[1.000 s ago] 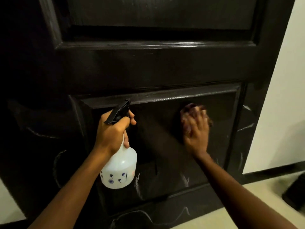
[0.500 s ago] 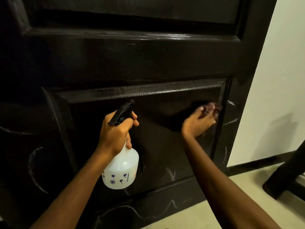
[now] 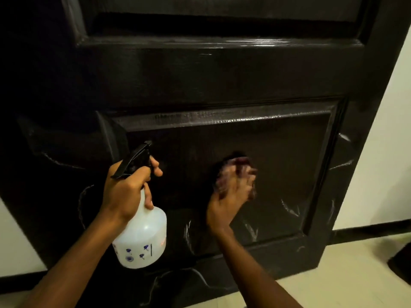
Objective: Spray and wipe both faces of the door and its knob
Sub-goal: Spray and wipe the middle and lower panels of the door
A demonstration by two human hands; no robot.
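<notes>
A glossy black panelled door (image 3: 222, 81) fills most of the view, with pale chalk-like scribbles on its lower part. My left hand (image 3: 126, 187) grips the neck of a white spray bottle (image 3: 142, 238) with a black trigger head, held just in front of the lower panel's left side. My right hand (image 3: 233, 192), blurred by motion, presses a dark reddish cloth (image 3: 241, 162) against the middle of the lower panel. The knob is out of view.
A pale wall (image 3: 387, 152) with a dark skirting board stands right of the door. Light floor tiles (image 3: 333, 274) lie below, and a dark object (image 3: 402, 261) sits at the far right edge. Another strip of pale wall shows at the lower left.
My right hand with the cloth has swept from the panel's right edge back to its middle. The left hand and bottle have stayed where they were.
</notes>
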